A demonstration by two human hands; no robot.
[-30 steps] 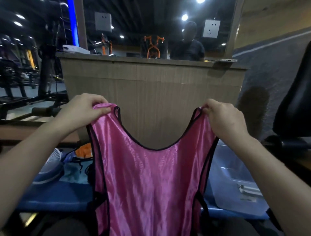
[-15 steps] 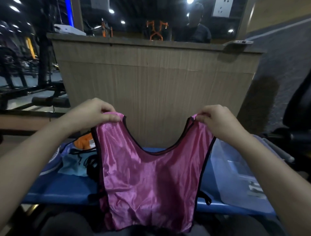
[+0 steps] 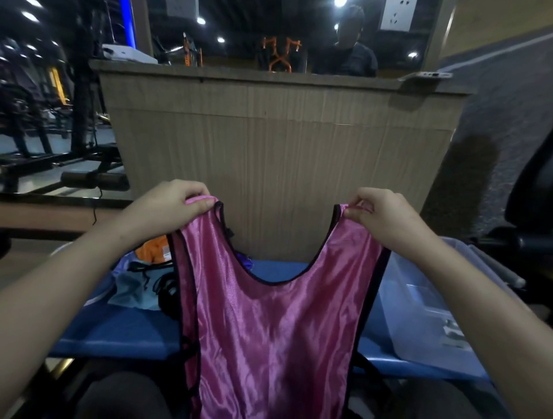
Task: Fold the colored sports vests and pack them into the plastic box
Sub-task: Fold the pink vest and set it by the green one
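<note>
Pink vest (image 3: 269, 323) held up – left hand (image 3: 167, 206) pinching one shoulder strap, right hand (image 3: 386, 218) the other

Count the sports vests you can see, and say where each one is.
4, perhaps: the pink vest held up by both hands; orange, light blue and purple ones on the blue table behind. More may be hidden.

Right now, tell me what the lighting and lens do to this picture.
Head view: dim room, ceiling lamps flare white; the pink vest shows shiny streaks; the wide lens bends the counter edges; the left background is blurred.
</note>
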